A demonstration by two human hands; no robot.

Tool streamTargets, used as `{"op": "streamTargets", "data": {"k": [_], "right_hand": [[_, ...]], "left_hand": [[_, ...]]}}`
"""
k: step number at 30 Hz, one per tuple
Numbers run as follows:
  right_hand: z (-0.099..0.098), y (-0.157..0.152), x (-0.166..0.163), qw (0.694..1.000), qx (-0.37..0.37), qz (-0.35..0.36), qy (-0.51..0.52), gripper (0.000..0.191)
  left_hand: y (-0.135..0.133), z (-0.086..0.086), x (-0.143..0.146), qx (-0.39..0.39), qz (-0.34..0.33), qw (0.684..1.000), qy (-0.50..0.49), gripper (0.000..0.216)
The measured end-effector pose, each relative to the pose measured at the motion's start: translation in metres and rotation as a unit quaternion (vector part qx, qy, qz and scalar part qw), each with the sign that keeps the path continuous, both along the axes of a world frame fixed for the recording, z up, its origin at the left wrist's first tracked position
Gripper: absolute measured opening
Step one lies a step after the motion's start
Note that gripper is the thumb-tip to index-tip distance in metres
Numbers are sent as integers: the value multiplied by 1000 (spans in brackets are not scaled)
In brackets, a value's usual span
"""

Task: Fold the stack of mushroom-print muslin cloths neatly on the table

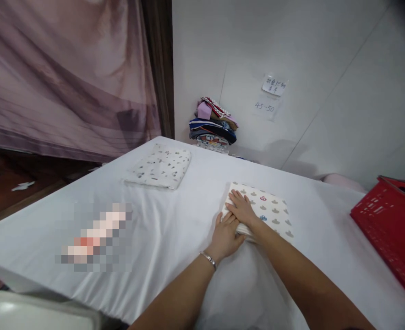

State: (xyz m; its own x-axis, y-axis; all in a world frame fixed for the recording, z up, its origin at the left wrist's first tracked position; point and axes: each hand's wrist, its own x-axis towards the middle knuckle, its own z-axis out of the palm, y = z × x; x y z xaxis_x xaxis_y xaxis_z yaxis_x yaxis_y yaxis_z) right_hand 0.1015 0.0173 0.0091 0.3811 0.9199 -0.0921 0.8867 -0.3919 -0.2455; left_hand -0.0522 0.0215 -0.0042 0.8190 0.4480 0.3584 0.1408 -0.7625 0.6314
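Observation:
A folded cream cloth [274, 213] with grey, red and blue motifs lies on the white-covered table. My right hand [243, 208] rests flat on its left part with the fingers stretched out. Just below it, my left hand [225, 236], with a bracelet [208, 260] at the wrist, is at the cloth's near left edge. Its fingers are extended and its fingertips meet those of the right hand. Farther left lies another folded white cloth [164, 166] with small grey and dark prints, apart from both hands.
A red plastic basket [388, 229] stands on the right. Beyond the far edge of the table [175, 224], a pile of folded clothes [213, 126] rises against the wall. A pixelated patch covers something at the left. A pinkish curtain [68, 78] hangs behind.

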Motion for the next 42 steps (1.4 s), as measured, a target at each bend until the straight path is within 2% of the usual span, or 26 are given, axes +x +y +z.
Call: {"op": "streamTargets", "data": {"k": [3, 6, 8, 10, 14, 18, 22, 24, 26, 28, 31, 33, 35, 39, 42], "right_hand": [[2, -1, 0, 1000, 5, 0, 7, 58], [3, -12, -2, 1000, -1, 9, 8, 58], [5, -28, -4, 1000, -4, 22, 3, 59], [6, -49, -7, 999, -4, 32, -2, 58], [8, -104, -7, 1000, -5, 16, -10, 57], [2, -162, 10, 998, 5, -56, -23, 57], [-11, -210, 32, 986, 77, -145, 35, 58], [-16, -223, 35, 963, 136, -209, 103, 60], [-16, -228, 34, 920, 198, -284, 182, 62], [-13, -228, 32, 856, 257, -342, 290, 63], [-5, -222, 31, 745, 306, -377, 457, 63], [-1, -219, 35, 702, 307, -383, 516, 61], [1, -217, 41, 685, 299, -384, 542, 53], [2, -211, 54, 685, 265, -353, 580, 33], [1, -203, 62, 693, 229, -361, 581, 36]], "left_hand": [[8, 2, 0, -45, 6, 998, -48, 17], [20, -2, 0, -93, 93, 986, -103, 18], [25, -6, 1, -111, 164, 976, -93, 22], [28, -10, 1, -124, 198, 971, -51, 27], [27, -10, 2, -119, 185, 976, -6, 31], [26, -7, 2, -115, 182, 977, 5, 32], [26, -5, 2, -113, 183, 976, 19, 33], [26, -4, 1, -109, 184, 977, 23, 33], [27, -3, 1, -103, 185, 977, 26, 33], [28, -3, 1, -101, 185, 977, 30, 33], [30, -4, 2, -102, 188, 976, 36, 34], [32, -6, 2, -100, 190, 976, 37, 35], [33, -7, 2, -98, 189, 976, 35, 36], [33, -10, 3, -98, 189, 977, 27, 35], [33, -11, 3, -99, 193, 976, 24, 33]]}}
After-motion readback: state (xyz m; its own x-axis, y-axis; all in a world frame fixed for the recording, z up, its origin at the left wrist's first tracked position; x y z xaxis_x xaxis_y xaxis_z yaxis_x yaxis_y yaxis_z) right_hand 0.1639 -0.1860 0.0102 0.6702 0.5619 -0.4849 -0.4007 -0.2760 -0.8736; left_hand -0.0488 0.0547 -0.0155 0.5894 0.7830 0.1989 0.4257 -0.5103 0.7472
